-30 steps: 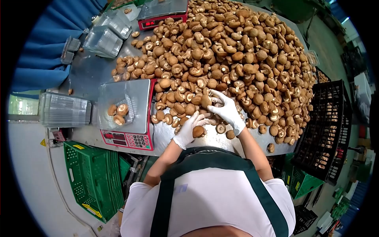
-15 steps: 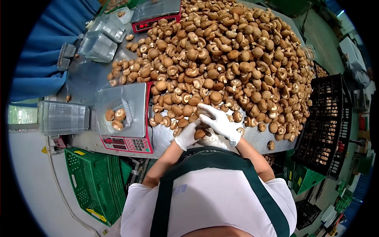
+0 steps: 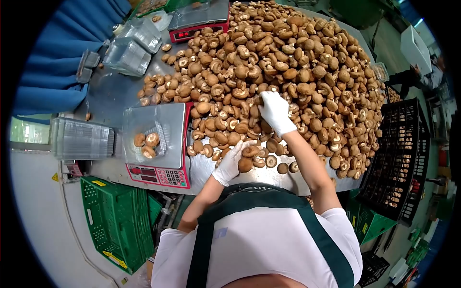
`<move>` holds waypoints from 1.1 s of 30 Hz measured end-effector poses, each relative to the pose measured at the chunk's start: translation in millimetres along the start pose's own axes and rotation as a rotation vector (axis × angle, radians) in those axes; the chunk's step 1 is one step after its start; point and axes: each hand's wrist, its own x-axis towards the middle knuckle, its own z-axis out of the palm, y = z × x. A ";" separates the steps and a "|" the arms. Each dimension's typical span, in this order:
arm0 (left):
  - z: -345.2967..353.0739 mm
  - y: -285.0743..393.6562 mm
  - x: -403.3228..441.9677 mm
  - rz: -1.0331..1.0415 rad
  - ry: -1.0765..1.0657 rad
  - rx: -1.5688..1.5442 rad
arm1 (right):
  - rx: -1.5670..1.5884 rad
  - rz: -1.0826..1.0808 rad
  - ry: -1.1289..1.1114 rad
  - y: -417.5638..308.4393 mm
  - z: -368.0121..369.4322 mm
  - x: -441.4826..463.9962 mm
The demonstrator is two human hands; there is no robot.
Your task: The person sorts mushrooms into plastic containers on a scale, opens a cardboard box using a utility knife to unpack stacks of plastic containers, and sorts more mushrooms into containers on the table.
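My left hand, in a white glove, is curled around brown mushrooms near the table's front edge. Farther forward, my right hand, also gloved, reaches into the big mushroom pile with its back to the camera; its fingertips are hidden, so what they touch cannot be made out. Left of my hands stands a red scale bearing a clear plastic tray with three mushrooms in it.
Stacked clear trays stand at the left, more behind. A second scale is at the back. Green crates sit below left, black crates at the right. A person's dark sleeve shows at the far right.
My right hand has moved away from my left hand, forward onto the pile. My left hand stays near the front edge with mushrooms. A dark sleeve has appeared at the far right.
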 end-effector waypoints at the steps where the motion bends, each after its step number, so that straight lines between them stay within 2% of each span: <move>1: 2.5 0.5 0.2 -0.020 -0.002 -0.068 | 0.152 0.111 -0.018 -11.0 -18.5 -9.6; 3: 7.2 2.8 -0.4 -0.022 -0.049 -0.091 | 0.460 0.257 -0.265 -24.5 -45.2 -30.8; 5: -1.7 -8.9 10.8 0.018 0.010 -0.248 | 0.687 0.154 -0.517 -25.6 -51.3 -56.8; 6: -7.4 -7.7 12.5 -0.063 -0.068 -0.424 | 0.665 0.191 -0.672 -30.3 -59.7 -63.5; 7: -7.5 -12.0 14.8 -0.062 0.032 -0.385 | 0.740 0.158 -0.600 -31.6 -59.2 -72.5; 9: -6.1 -10.1 11.3 -0.092 -0.092 -0.355 | 0.705 0.084 -0.388 -28.7 -52.6 -78.9; 11: -12.0 -14.4 9.9 -0.127 -0.129 -0.414 | 0.705 0.319 -0.502 -21.9 -51.5 -68.6; 12: -14.8 -15.6 9.5 -0.157 -0.168 -0.473 | 0.625 0.359 -0.481 -22.0 -55.0 -59.4; 13: -11.7 -13.8 7.9 -0.155 -0.261 -0.531 | 0.522 0.336 -0.363 -15.2 -39.9 -56.1; 15: 2.9 -9.2 -0.9 -0.107 -0.084 -0.425 | 0.399 0.282 -0.209 -5.8 -21.9 -41.6; 17: -4.7 -10.5 -2.8 -0.109 -0.073 -0.456 | 0.268 0.258 -0.129 -8.5 -17.5 -20.7; 19: -25.3 -18.6 -2.1 -0.105 -0.059 -0.492 | 0.179 0.136 -0.024 -5.8 3.2 -3.9; 21: -53.8 -32.9 1.6 -0.061 -0.033 -0.637 | 0.147 0.128 -0.039 -12.0 16.0 14.5; 22: -27.4 -17.2 -6.0 -0.076 0.084 -0.696 | 0.113 0.060 -0.025 -9.1 32.4 19.8; 23: -7.7 -7.8 -10.8 -0.070 0.088 -0.701 | 0.081 -0.009 -0.011 -7.4 48.2 21.4; 25: 14.8 4.0 -14.3 0.180 0.068 -0.214 | 0.029 -0.012 -0.072 -16.9 46.0 22.0; 26: 1.9 3.3 -9.8 0.047 -0.054 -0.628 | 0.008 -0.031 -0.109 -20.2 42.7 19.0; 29: -9.9 2.0 -5.3 0.068 -0.093 -0.632 | 0.024 -0.069 -0.226 -22.6 40.0 1.1; 31: -12.3 1.4 -2.5 0.084 -0.022 -0.612 | 0.018 -0.201 -0.194 -22.7 38.8 -18.7; 33: -23.9 -2.7 0.4 0.151 -0.125 -0.667 | 0.136 -0.173 -0.133 -31.1 30.6 -34.7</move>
